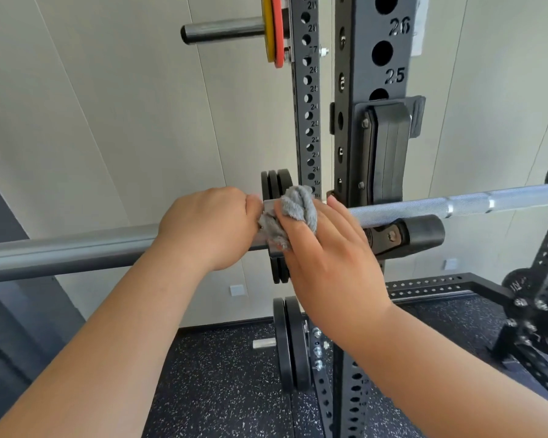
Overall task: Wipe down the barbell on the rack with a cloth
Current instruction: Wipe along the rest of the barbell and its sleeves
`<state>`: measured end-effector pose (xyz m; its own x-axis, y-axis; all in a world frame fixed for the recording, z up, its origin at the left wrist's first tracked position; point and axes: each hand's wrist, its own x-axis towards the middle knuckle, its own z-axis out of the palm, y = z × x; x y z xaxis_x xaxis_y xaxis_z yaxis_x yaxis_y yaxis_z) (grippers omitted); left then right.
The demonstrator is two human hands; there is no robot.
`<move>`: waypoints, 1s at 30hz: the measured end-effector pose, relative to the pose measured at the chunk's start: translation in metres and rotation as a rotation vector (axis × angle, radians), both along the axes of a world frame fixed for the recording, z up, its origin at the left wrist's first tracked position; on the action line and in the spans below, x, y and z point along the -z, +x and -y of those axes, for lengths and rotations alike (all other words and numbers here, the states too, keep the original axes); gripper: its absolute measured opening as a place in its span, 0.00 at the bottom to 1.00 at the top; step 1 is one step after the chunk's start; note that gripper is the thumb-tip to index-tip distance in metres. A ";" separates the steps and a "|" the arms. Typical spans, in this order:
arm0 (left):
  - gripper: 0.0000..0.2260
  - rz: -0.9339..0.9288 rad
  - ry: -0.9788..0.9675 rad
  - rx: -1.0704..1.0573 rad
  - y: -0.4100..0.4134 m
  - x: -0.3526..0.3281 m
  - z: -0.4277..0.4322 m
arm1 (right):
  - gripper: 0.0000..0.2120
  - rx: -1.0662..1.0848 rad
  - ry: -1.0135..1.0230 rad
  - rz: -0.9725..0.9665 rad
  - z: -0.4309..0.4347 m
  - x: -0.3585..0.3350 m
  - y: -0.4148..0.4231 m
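The barbell lies across the rack's J-hook, with its thick grey sleeve running out to the left. My left hand grips the sleeve close to the collar. My right hand holds a grey fluffy cloth bunched around the bar at the collar, fingers curled over the cloth. The collar itself is mostly hidden by the cloth and hands.
The dark rack upright with numbered holes stands just behind the bar. Black plates hang on a low peg, more black plates behind my hands, and coloured plates on a high peg. Speckled rubber floor lies below.
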<state>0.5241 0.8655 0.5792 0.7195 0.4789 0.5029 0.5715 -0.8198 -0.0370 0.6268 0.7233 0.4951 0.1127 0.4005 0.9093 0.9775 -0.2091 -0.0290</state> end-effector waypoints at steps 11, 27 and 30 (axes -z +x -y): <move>0.20 -0.065 0.032 -0.094 -0.001 -0.002 0.006 | 0.20 0.079 -0.110 0.013 -0.005 -0.014 0.004; 0.17 0.250 0.258 0.083 -0.022 0.036 0.018 | 0.13 0.007 -0.006 0.018 -0.005 -0.002 0.003; 0.16 0.263 0.259 0.117 -0.024 0.039 0.019 | 0.18 0.047 -0.054 0.000 -0.008 -0.022 0.007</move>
<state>0.4997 0.8468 0.5401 0.5924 0.2338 0.7710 0.4920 -0.8628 -0.1165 0.6337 0.7314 0.5172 0.1328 0.4429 0.8867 0.9666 -0.2558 -0.0170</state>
